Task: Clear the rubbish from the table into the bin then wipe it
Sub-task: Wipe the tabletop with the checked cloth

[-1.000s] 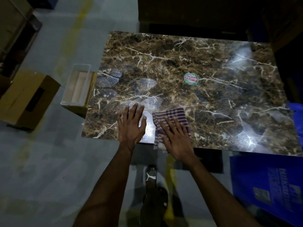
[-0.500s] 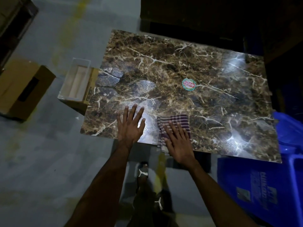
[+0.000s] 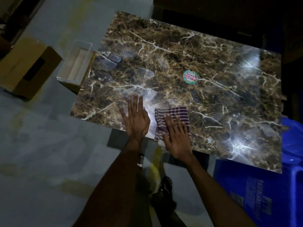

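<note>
The striped cloth lies flat on the marble table, close to the near edge, and one corner of it hangs a little over that edge. The right hand rests on top of the cloth with its fingers straight and spread, pressing it down and not curled around it. The left hand lies flat on the bare table just beside the cloth, fingers straight, holding nothing. The step now looks like wiping. To do it well, the person should keep the palm pressing down and push the cloth in long rows across the whole top. A round sticker sits near the middle of the table and looks stuck on. The blue bin stands at the right corner; its inside is not in view. The clear tub by the left edge looks empty, and the cardboard box on the floor hides its inside.
</note>
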### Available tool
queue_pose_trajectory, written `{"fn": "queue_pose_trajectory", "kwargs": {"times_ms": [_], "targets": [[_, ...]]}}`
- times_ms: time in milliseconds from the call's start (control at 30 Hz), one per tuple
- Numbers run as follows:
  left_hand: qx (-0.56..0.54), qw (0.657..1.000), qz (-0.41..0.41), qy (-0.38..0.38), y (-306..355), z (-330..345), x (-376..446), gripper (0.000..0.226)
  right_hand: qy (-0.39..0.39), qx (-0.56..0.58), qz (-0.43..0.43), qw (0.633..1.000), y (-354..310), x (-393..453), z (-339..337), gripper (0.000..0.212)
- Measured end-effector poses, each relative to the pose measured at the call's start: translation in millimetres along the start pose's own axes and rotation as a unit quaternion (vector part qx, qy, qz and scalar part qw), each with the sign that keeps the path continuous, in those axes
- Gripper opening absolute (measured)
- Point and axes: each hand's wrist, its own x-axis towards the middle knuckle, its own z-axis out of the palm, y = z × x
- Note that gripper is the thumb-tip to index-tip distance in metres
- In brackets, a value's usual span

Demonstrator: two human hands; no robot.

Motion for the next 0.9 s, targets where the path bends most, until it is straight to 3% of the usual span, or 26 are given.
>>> {"fn": "queue_pose_trajectory", "kwargs": {"times_ms": [167,400,500,667,900], "targets": [[-0.014,0.999,0.031,-0.012,3.6,-5.8,-1.2,0.055,0.026,0.0,0.068,0.997,9.0,41.6,1.4,0.063],[-0.004,0.999,0.032,-0.014,3.5,-8.2,-0.9,0.057,-0.004,-0.009,-0.07,0.997,15.7,10.7,8.4,0.062],[-0.003,0.999,0.024,-0.034,6.6,-10.8,-1.4,0.06,-0.009,0.007,-0.02,1.0,41.5,-5.1,-1.9,0.061],[0.013,0.999,0.028,-0.033,5.7,-9.6,-0.1,0.06,0.013,0.019,0.059,0.998,28.9,48.6,-3.7,0.063],[0.0,0.999,0.033,-0.032,6.4,-11.0,-2.0,0.06,-0.006,-0.006,-0.062,0.998,27.0,19.9,3.2,0.061]]}}
